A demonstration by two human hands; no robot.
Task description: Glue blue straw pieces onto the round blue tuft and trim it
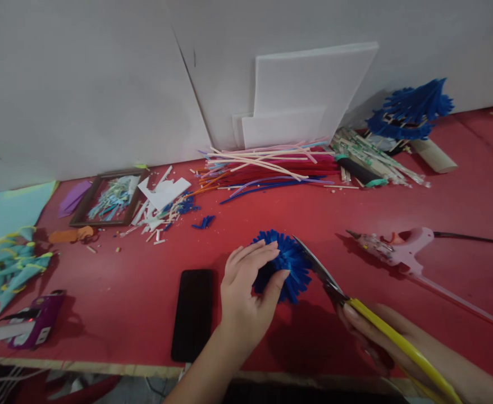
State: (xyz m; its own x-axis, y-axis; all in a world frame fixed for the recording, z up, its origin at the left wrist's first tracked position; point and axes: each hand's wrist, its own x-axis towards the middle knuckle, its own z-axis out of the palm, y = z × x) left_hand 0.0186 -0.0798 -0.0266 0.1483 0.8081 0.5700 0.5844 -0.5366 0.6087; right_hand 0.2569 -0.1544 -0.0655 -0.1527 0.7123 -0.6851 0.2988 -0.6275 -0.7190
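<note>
My left hand [246,286] is closed on a round blue fringed piece [296,265], which looks made of pipe cleaners, just above the red table [145,303]. Fingers lie over its near-left side and the thumb presses at its middle. In my right hand [373,331] is a pair of scissors [402,339] with yellow handles. Their metal blades point up and left, with the tips close beside the blue fringe's right edge. Whether the blades touch the fringe I cannot tell. A black phone [192,314] lies left of my left hand.
A pink glue gun [398,249] with its cord lies right. Behind are bundled pipe cleaners [267,165], a blue tiered fringed piece [415,112] and a cardboard tube [434,156]. Left are paper scraps [164,193], a framed tray [82,205], teal cones [13,269] and a purple box [44,320].
</note>
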